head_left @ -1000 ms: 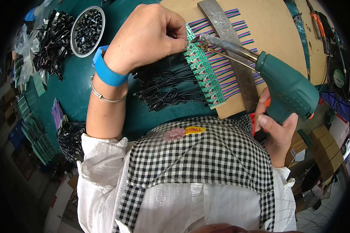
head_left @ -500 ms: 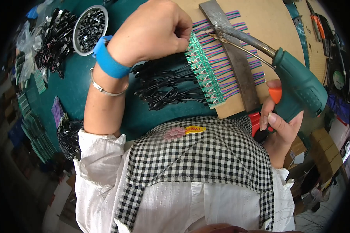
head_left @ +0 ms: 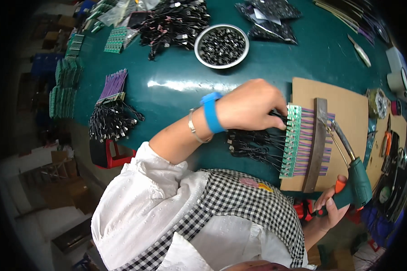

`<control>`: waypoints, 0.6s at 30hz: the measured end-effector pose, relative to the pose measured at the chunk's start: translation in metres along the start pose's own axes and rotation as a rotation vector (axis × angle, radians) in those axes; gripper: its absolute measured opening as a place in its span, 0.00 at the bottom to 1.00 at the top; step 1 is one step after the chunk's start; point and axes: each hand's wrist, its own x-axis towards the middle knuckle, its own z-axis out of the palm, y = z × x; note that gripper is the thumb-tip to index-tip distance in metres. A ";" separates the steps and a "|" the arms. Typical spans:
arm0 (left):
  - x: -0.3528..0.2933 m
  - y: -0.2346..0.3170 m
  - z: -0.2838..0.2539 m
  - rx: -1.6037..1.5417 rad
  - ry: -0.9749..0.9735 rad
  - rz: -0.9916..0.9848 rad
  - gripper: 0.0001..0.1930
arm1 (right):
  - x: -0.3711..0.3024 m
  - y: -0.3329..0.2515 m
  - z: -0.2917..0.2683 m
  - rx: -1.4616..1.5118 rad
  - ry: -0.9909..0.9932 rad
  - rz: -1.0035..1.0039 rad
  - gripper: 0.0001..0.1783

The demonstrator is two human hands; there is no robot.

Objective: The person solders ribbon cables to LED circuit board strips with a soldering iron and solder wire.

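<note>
My left hand (head_left: 257,106), with a blue wristband and a bracelet, is closed at the far end of a green strip of circuit boards (head_left: 291,142). Its thumb and fingers pinch a black cable (head_left: 278,114) at the board edge; the fingertips are partly hidden. More black cables (head_left: 255,147) run left from the strip, and purple striped wires (head_left: 306,140) run right, beneath a flat metal bar (head_left: 318,144). My right hand (head_left: 332,210) grips a green soldering gun (head_left: 359,183) with an orange trigger. Its tip hangs over the bar, apart from the boards.
Beneath the boards lies a cardboard sheet (head_left: 348,108). A metal bowl (head_left: 221,65) of small black parts stands farther back, beside a pile of black cables (head_left: 176,22). Bagged parts (head_left: 271,20), a wired bundle (head_left: 113,104), an orange-handled tool (head_left: 387,142) and a solder-coloured roll (head_left: 376,103) surround the work.
The view has swung, so the bench appears farther right and more of its left side shows. My left hand stays at the strip's far end; my right still holds the soldering gun over the bar.
</note>
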 end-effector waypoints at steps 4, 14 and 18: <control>-0.042 -0.021 -0.041 -0.047 0.466 -0.337 0.07 | 0.006 0.000 -0.001 0.006 0.004 -0.030 0.35; -0.083 -0.127 -0.101 0.594 1.028 -0.590 0.44 | 0.002 0.000 -0.002 -0.137 0.092 0.132 0.17; -0.091 -0.134 -0.105 0.518 1.088 -0.679 0.33 | 0.000 -0.003 -0.024 -0.289 0.039 0.321 0.11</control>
